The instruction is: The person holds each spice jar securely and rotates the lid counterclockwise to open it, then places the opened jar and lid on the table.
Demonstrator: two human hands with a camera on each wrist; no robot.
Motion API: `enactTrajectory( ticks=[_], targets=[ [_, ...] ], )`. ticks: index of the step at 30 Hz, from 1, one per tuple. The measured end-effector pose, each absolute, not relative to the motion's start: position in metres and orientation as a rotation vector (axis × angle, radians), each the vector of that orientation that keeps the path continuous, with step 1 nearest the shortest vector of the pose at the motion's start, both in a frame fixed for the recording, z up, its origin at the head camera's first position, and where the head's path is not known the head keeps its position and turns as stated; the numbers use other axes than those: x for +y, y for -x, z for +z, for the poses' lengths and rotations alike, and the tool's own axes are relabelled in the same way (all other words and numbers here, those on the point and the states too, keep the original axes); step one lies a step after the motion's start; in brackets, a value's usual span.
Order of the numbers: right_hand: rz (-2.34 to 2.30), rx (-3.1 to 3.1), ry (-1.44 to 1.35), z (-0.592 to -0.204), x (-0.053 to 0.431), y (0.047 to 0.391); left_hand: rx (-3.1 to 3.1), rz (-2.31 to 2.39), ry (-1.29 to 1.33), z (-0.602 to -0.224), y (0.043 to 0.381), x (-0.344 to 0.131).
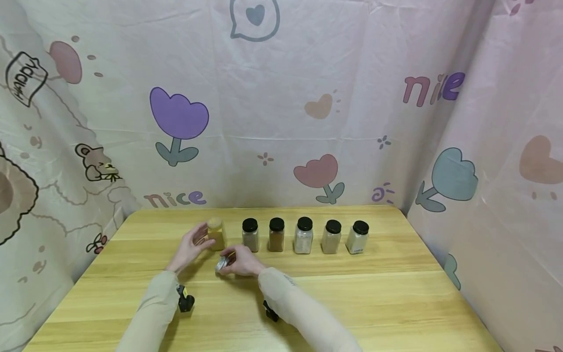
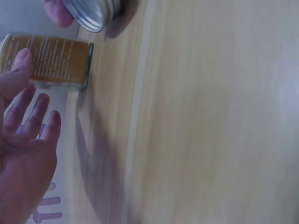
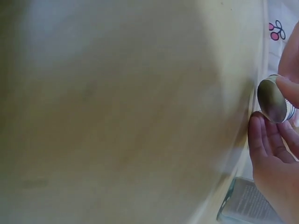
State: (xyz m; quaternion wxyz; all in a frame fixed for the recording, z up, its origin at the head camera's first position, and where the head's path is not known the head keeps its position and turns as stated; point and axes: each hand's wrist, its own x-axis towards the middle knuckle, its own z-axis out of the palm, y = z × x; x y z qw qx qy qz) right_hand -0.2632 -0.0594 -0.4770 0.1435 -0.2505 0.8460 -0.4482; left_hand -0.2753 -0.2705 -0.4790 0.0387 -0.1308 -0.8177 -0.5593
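Note:
An uncapped glass spice jar (image 1: 217, 235) of yellow-brown powder stands at the left end of a row of jars; white print covers its side in the left wrist view. Beside it is my left hand (image 1: 193, 246), fingers fairly straight, with the thumb (image 2: 21, 70) across the jar's front; whether it touches the glass is unclear. My right hand (image 1: 243, 260) pinches a metal screw lid (image 1: 222, 264) between thumb and fingers, just above the table in front of the jars. The lid's hollow silver inside (image 3: 271, 99) faces the right wrist camera.
To the right stand several black-capped jars: one greyish (image 1: 250, 235), one reddish-brown (image 1: 276, 235), one with white contents (image 1: 304, 235), then two pale ones (image 1: 331, 237) (image 1: 358, 237). They line the back of the wooden table (image 1: 396, 303), before a printed curtain (image 1: 264, 98).

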Motion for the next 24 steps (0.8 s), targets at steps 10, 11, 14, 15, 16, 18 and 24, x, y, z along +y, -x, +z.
enactTrajectory(
  ticks=[10, 11, 14, 15, 16, 18, 24],
  targets=[
    [-1.188, 2.565, 0.826, -0.478, -0.071, 0.267, -2.464, -1.683, 0.374, -0.483, 0.267, -0.290],
    [-1.177, 2.574, 0.837, -0.478, -0.072, 0.267, -2.470, -1.674, 0.367, -0.483, 0.266, -0.291],
    [-1.141, 2.601, 0.848, -0.478, -0.076, 0.268, -2.469, -1.669, 0.362, -0.483, 0.264, -0.294],
    [-1.124, 2.615, 0.852, -0.478, -0.078, 0.269, -2.470, -1.671, 0.368, -0.483, 0.264, -0.294],
    [-1.095, 2.638, 0.861, -0.478, -0.080, 0.269, -2.466, -1.679, 0.370, -0.482, 0.263, -0.295],
    [-1.030, 2.685, 0.883, -0.479, -0.082, 0.270, -2.461, -1.690, 0.371, -0.482, 0.262, -0.296],
    [-0.897, 2.787, 0.950, -0.483, -0.088, 0.273, -2.506, -1.682, 0.330, -0.482, 0.261, -0.297]
  ],
)
